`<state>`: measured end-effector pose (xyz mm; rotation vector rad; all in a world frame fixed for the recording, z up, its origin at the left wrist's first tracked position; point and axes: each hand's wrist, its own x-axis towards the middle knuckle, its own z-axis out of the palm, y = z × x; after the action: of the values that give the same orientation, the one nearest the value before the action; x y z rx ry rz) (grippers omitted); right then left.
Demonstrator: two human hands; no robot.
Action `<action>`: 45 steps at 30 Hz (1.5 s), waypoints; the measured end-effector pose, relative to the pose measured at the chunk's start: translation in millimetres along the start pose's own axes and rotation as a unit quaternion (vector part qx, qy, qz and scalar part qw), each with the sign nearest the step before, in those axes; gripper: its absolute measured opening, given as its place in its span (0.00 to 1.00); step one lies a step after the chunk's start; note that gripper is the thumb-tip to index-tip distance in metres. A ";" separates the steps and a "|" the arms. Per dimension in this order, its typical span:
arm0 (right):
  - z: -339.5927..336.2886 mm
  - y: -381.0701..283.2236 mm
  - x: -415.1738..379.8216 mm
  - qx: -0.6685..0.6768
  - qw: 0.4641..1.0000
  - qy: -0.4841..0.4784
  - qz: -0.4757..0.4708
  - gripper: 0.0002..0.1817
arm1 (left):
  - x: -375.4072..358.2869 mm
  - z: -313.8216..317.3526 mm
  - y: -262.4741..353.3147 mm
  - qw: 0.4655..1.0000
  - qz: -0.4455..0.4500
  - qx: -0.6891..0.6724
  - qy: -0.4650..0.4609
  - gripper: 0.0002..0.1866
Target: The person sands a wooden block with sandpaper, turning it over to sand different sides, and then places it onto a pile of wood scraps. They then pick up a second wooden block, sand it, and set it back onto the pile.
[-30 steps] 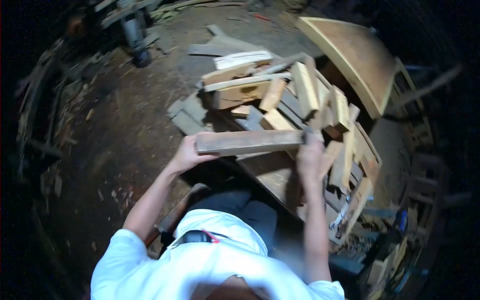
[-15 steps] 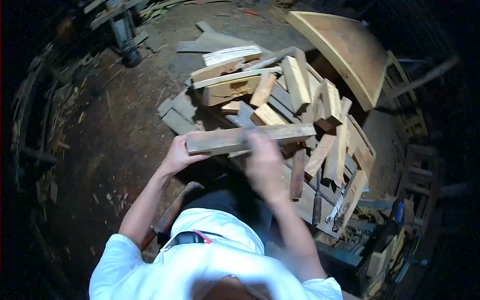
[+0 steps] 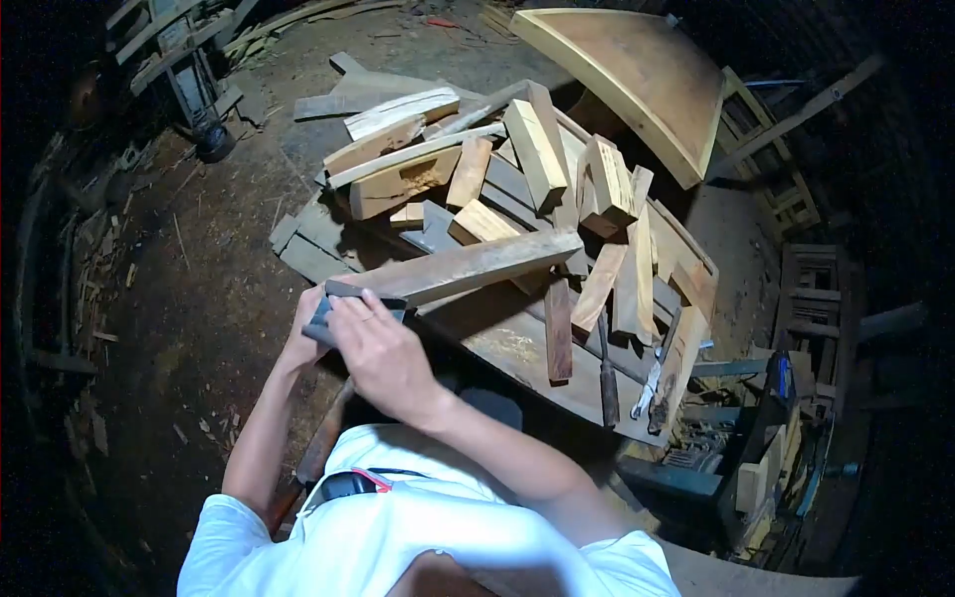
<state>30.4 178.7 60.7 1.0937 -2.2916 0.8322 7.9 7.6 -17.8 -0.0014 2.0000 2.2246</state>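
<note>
A long squared piece of wood (image 3: 477,265) lies slanted in front of me, its far end over the pile. My left hand (image 3: 304,336) is closed around its near end, with the fingers partly hidden. At that same end my right hand (image 3: 383,360) presses a folded dark grey-blue sheet of sandpaper (image 3: 320,324) against the wood. Its fingers are bent over the sheet, a ring showing on one of them.
Beyond the piece, several wood offcuts (image 3: 535,154) are heaped on a low board surface (image 3: 512,343). A dark-handled tool (image 3: 608,393) and a whitish metal tool (image 3: 649,386) lie at the right. A large framed panel (image 3: 637,75) leans behind. Scraps litter the floor (image 3: 199,259).
My right hand has slid with the sandpaper from the middle of the wood to its near left end. The wood now slopes more, and the whole view has shifted slightly.
</note>
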 end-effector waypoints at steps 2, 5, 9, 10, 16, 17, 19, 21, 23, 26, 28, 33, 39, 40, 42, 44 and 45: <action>-14.0 21.4 -4.4 0.033 0.998 -0.017 0.051 0.12 | 1.2 5.9 4.7 0.979 0.129 0.159 -0.014 0.23; -60.9 106.0 -19.0 -0.051 0.977 -0.034 0.202 0.18 | -4.0 15.4 21.1 0.985 0.084 0.147 0.010 0.28; -100.2 204.3 -61.0 -0.159 0.899 0.006 0.409 0.18 | -2.8 13.7 17.4 0.979 0.104 0.173 0.012 0.27; -100.3 201.3 -55.7 -0.154 0.892 0.013 0.425 0.17 | -2.3 13.9 18.0 0.979 0.109 0.172 0.010 0.27; -46.8 73.7 -31.5 -0.049 0.991 -0.052 0.110 0.22 | -6.1 16.3 26.8 0.985 0.074 0.155 -0.003 0.28; -60.3 79.0 -28.3 -0.027 0.981 -0.084 0.174 0.23 | -6.0 12.6 24.5 0.974 0.102 0.200 -0.019 0.29; -80.4 137.7 -42.9 -0.159 0.962 -0.025 0.222 0.17 | -9.3 16.3 30.2 0.976 0.098 0.193 -0.010 0.31; -111.0 206.0 -65.3 -0.187 0.874 -0.035 0.448 0.19 | -8.3 23.0 30.6 0.983 0.105 0.151 0.020 0.34; -133.8 262.8 -104.6 -0.176 0.868 -0.052 0.461 0.18 | -5.5 21.8 27.4 0.989 0.087 0.119 0.024 0.33; -144.9 232.7 -101.2 -0.161 0.860 0.012 0.484 0.19 | 4.7 22.1 2.8 0.997 0.026 -0.031 0.067 0.30; -134.5 225.5 -107.9 -0.141 0.875 0.034 0.462 0.19 | 3.5 23.4 -13.9 0.986 -0.031 -0.139 0.082 0.28; -121.0 211.8 -78.9 -0.098 0.926 0.066 0.358 0.19 | -0.1 25.5 -10.5 0.956 -0.155 -0.221 0.111 0.29; -51.4 243.3 -58.7 -0.159 0.925 0.071 0.339 0.17 | 5.3 28.8 -16.6 0.928 -0.126 -0.316 0.154 0.29; -46.0 212.8 -35.5 -0.066 0.940 0.021 0.335 0.15 | 8.2 35.5 -13.6 0.922 -0.098 -0.335 0.169 0.31; -13.5 156.6 -20.8 -0.073 0.978 0.006 0.193 0.11 | 11.8 41.6 -13.1 0.914 -0.083 -0.351 0.186 0.33; -1.3 103.2 -16.2 0.007 0.994 0.000 0.112 0.18 | 15.8 44.0 -4.6 0.910 -0.027 -0.374 0.178 0.33; 6.8 94.3 -19.7 -0.006 0.998 -0.014 0.064 0.19 | 15.0 42.0 -3.2 0.908 -0.043 -0.381 0.170 0.34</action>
<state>-35.1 231.5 13.3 0.9668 -2.4087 0.8552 -2.4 51.2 -17.8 -0.5821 1.0642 2.9270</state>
